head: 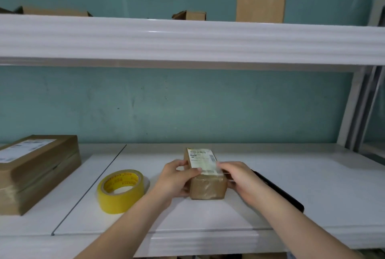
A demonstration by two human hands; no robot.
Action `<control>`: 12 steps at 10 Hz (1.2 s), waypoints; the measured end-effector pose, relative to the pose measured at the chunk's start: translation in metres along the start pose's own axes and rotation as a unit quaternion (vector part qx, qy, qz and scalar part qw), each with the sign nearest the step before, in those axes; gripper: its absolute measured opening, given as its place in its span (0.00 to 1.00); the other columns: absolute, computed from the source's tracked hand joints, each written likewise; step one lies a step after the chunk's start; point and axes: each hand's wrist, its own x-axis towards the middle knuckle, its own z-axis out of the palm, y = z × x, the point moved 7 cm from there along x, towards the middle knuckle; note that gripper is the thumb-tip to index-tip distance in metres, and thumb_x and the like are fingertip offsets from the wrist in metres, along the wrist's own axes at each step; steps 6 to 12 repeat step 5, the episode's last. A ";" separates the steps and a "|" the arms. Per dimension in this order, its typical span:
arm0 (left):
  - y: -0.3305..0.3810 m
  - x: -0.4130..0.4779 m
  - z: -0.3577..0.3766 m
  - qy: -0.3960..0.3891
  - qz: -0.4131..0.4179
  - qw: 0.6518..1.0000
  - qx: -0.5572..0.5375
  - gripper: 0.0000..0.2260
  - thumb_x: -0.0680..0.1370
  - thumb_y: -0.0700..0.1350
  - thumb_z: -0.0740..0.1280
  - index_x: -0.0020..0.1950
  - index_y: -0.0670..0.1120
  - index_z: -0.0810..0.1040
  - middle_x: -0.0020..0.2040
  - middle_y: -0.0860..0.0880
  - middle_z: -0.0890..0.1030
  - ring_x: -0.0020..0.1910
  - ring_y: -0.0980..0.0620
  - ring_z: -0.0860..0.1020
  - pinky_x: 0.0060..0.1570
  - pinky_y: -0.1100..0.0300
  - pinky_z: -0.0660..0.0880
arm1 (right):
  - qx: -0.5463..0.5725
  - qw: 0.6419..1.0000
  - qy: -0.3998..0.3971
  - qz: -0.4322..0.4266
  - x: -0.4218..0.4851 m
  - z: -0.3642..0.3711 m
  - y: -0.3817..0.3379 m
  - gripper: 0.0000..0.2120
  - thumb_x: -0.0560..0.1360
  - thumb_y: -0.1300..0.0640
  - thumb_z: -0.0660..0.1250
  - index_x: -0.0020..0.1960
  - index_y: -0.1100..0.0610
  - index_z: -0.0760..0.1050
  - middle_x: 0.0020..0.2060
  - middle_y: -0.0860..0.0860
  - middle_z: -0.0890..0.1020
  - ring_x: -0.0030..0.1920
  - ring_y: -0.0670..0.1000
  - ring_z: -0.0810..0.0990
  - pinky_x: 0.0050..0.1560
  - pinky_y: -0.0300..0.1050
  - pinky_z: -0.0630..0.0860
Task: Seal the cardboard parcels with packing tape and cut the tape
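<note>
Parcel (208,188) mid-shelf, left hand (175,179) gripping its left side, right hand (241,179) gripping its right, thumbs by the label. Looks like pressing down glossy tape, this one nearly sealed. Next move likely needs the tape roll (121,191) just left, or the dark tool (279,192) under the right forearm. Open shelf (302,167) rightward; front edge close.

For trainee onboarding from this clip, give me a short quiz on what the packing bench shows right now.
1. True or false: the yellow tape roll lies left of the small parcel.
2. The small parcel is held by: A the left hand only; B the right hand only; C both hands.
3. Fill in: the small parcel's top bears a white ____.
Key: 1 true; 2 C; 3 label.
</note>
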 end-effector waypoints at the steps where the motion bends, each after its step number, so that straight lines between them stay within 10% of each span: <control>1: -0.001 0.007 -0.001 0.011 0.004 0.999 0.043 0.07 0.71 0.41 0.74 0.46 0.43 0.78 0.31 0.49 0.83 0.24 0.55 0.79 0.24 0.66 0.74 | -0.060 0.998 0.016 -0.011 0.006 0.004 0.007 0.09 0.74 0.65 0.62 0.47 0.59 0.81 0.47 0.57 0.85 0.47 0.54 0.83 0.53 0.47 0.77; 3: 0.006 0.014 -0.001 -0.007 0.076 0.988 0.138 0.07 0.74 0.43 0.71 0.48 0.40 0.82 0.30 0.55 0.79 0.21 0.66 0.72 0.22 0.75 0.64 | -0.090 0.995 0.040 -0.011 0.014 0.006 0.014 0.09 0.77 0.60 0.61 0.45 0.56 0.80 0.44 0.53 0.85 0.44 0.51 0.83 0.50 0.47 0.78; 5: 0.016 0.014 -0.015 0.007 0.090 0.980 0.177 0.13 0.79 0.51 0.62 0.40 0.45 0.77 0.35 0.48 0.76 0.31 0.52 0.71 0.31 0.63 0.69 | -0.110 0.979 0.142 -0.100 -0.003 -0.019 -0.011 0.09 0.76 0.59 0.62 0.45 0.63 0.78 0.44 0.56 0.83 0.50 0.56 0.80 0.57 0.54 0.73; 12: 0.016 0.014 -0.015 0.007 0.090 0.980 0.177 0.13 0.79 0.51 0.62 0.40 0.45 0.77 0.35 0.48 0.76 0.31 0.52 0.71 0.31 0.63 0.69 | -0.110 0.979 0.142 -0.100 -0.003 -0.019 -0.011 0.09 0.76 0.59 0.62 0.45 0.63 0.78 0.44 0.56 0.83 0.50 0.56 0.80 0.57 0.54 0.73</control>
